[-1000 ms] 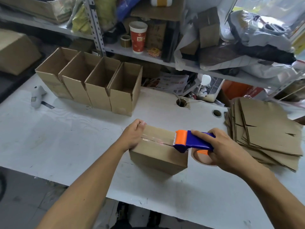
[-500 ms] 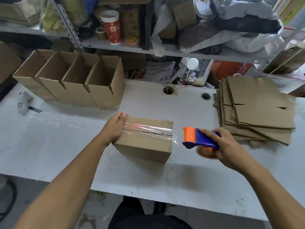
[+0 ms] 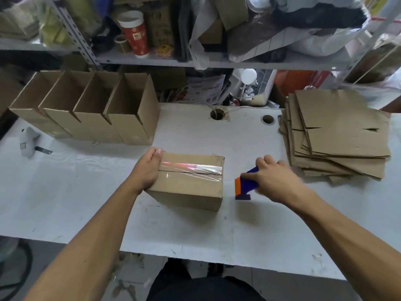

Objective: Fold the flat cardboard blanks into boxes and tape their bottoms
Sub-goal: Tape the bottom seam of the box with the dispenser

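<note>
Head view: brown taped cardboard box [image 3: 191, 181] looks light, stiff, hollow.
Left hand [image 3: 147, 170]: grips box's left end.
Right hand [image 3: 271, 181]: grasps blue-orange plastic tape dispenser [image 3: 245, 185].
Hold: by corners.

Both arms are bare the whole way up, from the wrists to where they leave the bottom corners of the shot, so no sleeves show at all. No watch, no bracelet, no rings and no gloves on the left hand [image 3: 147, 168] or the right hand [image 3: 272, 178]. The fingernails on the left one look short and plain; the right one is a bit motion-blurred, so I can't tell much there. Down at the bottom centre there's dark, basically black clothing [image 3: 204, 288], could be trousers or a shirt hem, too little in view to say.
</note>
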